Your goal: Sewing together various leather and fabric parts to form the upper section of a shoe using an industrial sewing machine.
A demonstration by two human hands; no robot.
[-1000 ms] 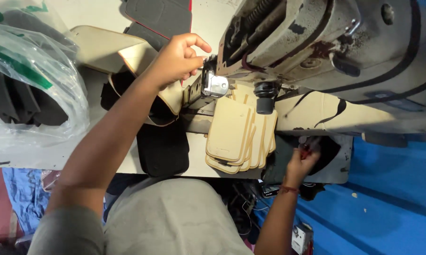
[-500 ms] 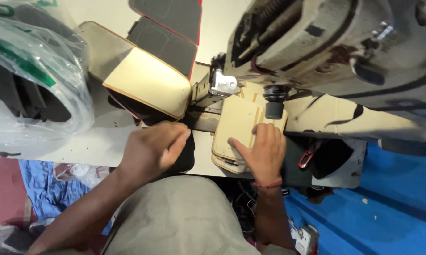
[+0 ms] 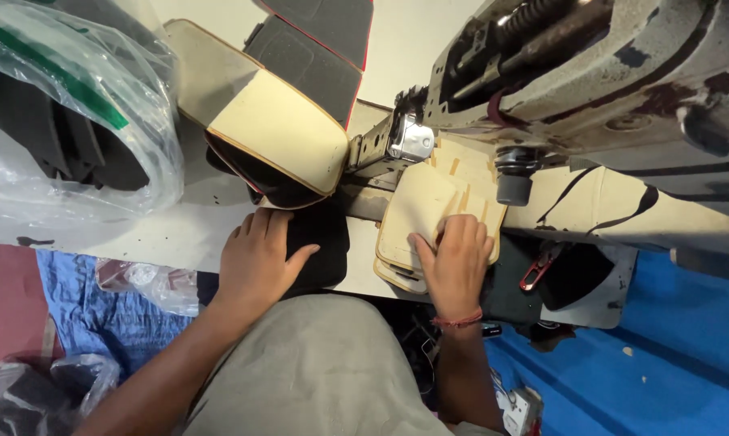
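**Both hands laid flat on work pieces at an industrial sewing machine**

At far left, well apart from either hand, a clear plastic bag [image 3: 66,121] held dark cut pieces, parked out of the working area. Nearer, just beyond the left fingertips, a cream padded cover [image 3: 280,137] with tan piping lay folded over on the work table [image 3: 138,234], its dark underside showing; behind it sat black panels with red edging [image 3: 316,44].

The left hand [image 3: 255,258] rested palm down with fingers together and thumb spread on a black fabric piece [image 3: 320,242], pinning it against the table edge. Nothing was enclosed; the hand pressed rather than grasped, apparently to keep the soft piece from sliding off toward the lap.

The right hand [image 3: 455,262] likewise lay flat and open on a stack of cream pieces [image 3: 417,210], fingers extended over the near end and nothing closed in the palm. The stack ran away from the fingertips toward the metal presser assembly [image 3: 409,141] of the sewing machine [image 3: 590,81], a position that seemingly kept its layers squared beside the needle area. Whether the lower layers were pinched at the edge could not be told.

To the right of that hand, near the wrist, red-handled snips [image 3: 536,274] lay on a dark patch within reach. Blue sheeting [image 3: 671,355] covered the floor beyond.
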